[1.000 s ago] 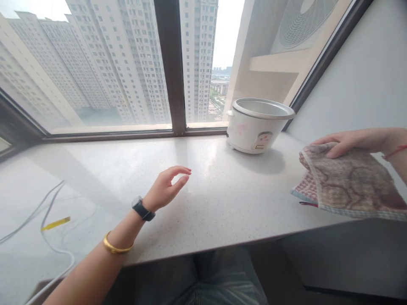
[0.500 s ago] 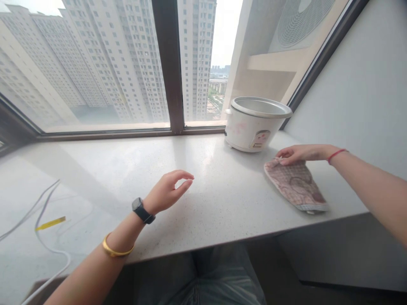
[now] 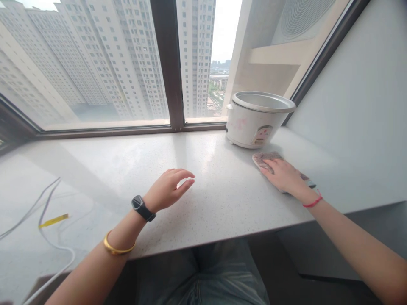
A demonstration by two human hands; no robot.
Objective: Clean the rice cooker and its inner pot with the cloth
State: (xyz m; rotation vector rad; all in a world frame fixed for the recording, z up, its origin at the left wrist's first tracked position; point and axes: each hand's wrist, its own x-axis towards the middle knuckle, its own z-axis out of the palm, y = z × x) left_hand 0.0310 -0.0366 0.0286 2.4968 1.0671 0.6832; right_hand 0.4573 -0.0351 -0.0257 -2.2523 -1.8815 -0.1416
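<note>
A patterned pinkish cloth lies flat on the white stone ledge, just in front of a white rice cooker with no lid. My right hand rests palm down on the cloth, fingers stretched out, covering most of it. My left hand hovers over the middle of the ledge, fingers loosely curved and apart, holding nothing. It wears a black watch and a gold bangle; the right wrist has a red string.
A window runs along the back of the ledge, and a white wall closes the right side. White cables with a yellow tag lie at the far left. My knees show below the ledge's front edge.
My right hand brought the cloth down from the air onto the ledge, then slid left with it and now presses flat on it. My left hand lowered slightly.
</note>
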